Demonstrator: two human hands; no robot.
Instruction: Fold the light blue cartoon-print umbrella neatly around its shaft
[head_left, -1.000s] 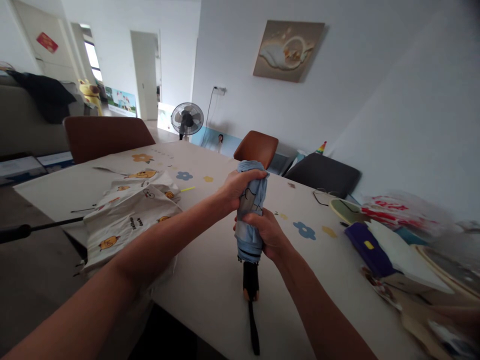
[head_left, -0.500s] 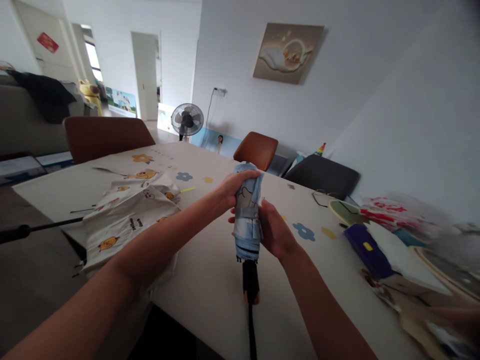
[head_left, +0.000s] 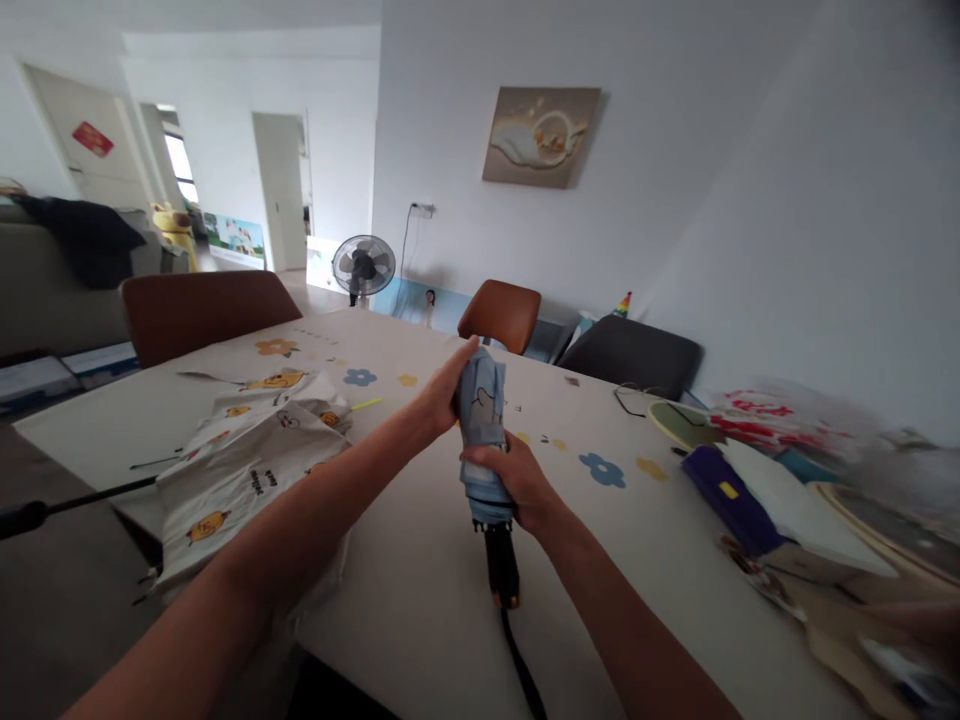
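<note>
A folded light-blue umbrella (head_left: 484, 400) is held over the table, its black handle (head_left: 502, 565) and wrist strap pointing toward me. My left hand (head_left: 448, 385) grips the upper left side of the rolled cloth; its fingers are mostly hidden behind the umbrella. Lower down, my right hand (head_left: 517, 475) is wrapped round the cloth from the right, thumb across the front. To the left lies a second umbrella (head_left: 240, 450), white with yellow ducks, its cloth loose and its black shaft sticking out past the table edge.
The white table (head_left: 420, 600) carries printed flowers. At right are eyeglasses (head_left: 630, 400), a purple case (head_left: 727, 500), a plastic bag (head_left: 780, 410) and a round hoop (head_left: 885, 540). Brown chairs (head_left: 210, 315), a dark chair (head_left: 634, 355) and a fan (head_left: 364, 268) stand beyond.
My right thumb now lies across the front of the rolled cloth. My left hand has shifted from over the umbrella's top to its left side. The view has tilted slightly upward.
</note>
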